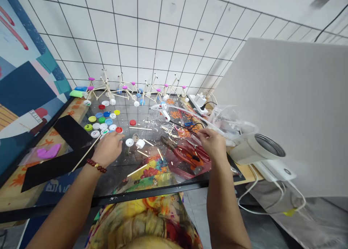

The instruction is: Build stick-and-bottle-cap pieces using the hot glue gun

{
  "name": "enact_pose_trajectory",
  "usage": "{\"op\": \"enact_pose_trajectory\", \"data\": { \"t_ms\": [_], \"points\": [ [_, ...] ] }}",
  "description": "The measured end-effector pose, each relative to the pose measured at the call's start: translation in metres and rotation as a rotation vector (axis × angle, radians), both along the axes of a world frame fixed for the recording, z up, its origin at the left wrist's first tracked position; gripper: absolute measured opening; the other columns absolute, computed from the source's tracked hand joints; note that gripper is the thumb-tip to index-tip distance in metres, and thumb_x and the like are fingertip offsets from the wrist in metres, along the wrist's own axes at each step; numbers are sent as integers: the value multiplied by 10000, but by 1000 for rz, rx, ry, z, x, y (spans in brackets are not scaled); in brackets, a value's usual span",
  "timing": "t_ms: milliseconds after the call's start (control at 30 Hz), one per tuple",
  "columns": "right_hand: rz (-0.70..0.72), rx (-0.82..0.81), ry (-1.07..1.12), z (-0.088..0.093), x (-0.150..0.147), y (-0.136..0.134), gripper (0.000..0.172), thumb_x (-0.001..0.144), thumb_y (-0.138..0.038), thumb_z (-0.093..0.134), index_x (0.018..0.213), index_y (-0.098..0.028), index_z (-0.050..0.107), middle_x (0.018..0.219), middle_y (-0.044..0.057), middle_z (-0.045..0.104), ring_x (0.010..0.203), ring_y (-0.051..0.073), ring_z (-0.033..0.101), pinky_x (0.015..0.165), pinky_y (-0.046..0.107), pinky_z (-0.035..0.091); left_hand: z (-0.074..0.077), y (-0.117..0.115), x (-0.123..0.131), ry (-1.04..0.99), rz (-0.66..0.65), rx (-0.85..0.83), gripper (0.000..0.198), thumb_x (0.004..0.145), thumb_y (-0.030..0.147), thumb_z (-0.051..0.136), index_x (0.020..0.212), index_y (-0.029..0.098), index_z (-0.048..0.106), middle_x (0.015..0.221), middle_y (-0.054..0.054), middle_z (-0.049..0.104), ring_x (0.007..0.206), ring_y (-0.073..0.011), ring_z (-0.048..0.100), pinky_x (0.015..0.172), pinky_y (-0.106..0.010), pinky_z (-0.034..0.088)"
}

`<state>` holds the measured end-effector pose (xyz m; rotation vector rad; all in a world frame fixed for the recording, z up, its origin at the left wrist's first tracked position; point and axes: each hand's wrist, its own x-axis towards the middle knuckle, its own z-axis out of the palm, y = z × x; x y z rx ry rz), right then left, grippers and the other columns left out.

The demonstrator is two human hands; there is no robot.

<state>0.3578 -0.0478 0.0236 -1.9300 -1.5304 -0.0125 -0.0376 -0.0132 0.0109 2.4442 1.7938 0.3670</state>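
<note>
My left hand [109, 146], wearing a dark red bead bracelet, is low over the table beside coloured bottle caps [103, 126]. Its fingers are partly curled and a little apart from the thumb, with nothing visible in them. A thin wooden stick [86, 153] lies just left of it. To its right are a white cap [129, 142] and a small white cap-like piece [140, 144]. My right hand [213, 143] is raised over the table's right side, fingertips pinched together; what they hold, if anything, cannot be made out. Pliers [181, 153] lie left of it.
A white hot glue gun [162, 110] lies mid-table, its cable running right. Stick figures with pink tops [125, 87] line the tiled wall. Wood scraps and short sticks are scattered about. At right are a power strip [198, 104], crumpled plastic [228, 120] and a whitish can [254, 147].
</note>
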Motion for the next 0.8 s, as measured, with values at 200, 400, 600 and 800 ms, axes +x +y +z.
{"op": "enact_pose_trajectory", "data": {
  "t_ms": [200, 400, 600, 800],
  "points": [
    [81, -83, 68, 14, 1, 18, 260, 806, -349, 572, 896, -175, 744, 781, 74, 734, 705, 209, 645, 671, 309, 458, -7, -1, -1, -65, -120, 21, 497, 789, 225, 537, 1282, 203, 594, 1284, -136, 596, 1226, -354, 485, 1021, -501, 384],
    [221, -187, 8, 7, -63, 98, 329, 762, -372, 690, 1009, -156, 701, 1023, 90, 719, 912, 216, 644, 756, 279, 443, -12, 0, 3, -182, -130, -29, 480, 778, 280, 616, 1254, 216, 613, 1249, -138, 610, 1199, -342, 490, 1033, -494, 366],
    [250, -224, -6, -7, -95, 157, 401, 718, -453, 747, 930, -115, 707, 869, 122, 722, 788, 233, 650, 665, 275, 420, -5, 0, 5, -233, -93, -51, 303, 787, 225, 612, 1079, 197, 692, 1111, -132, 661, 1087, -317, 557, 958, -463, 415],
    [244, -131, 40, 6, -108, 153, 308, 836, -382, 603, 970, -129, 715, 873, 116, 726, 820, 242, 650, 730, 305, 443, 0, -2, 6, -352, -30, 4, 138, 764, 251, 641, 891, 198, 650, 951, -78, 673, 925, -258, 623, 817, -375, 472]
  ]
}}
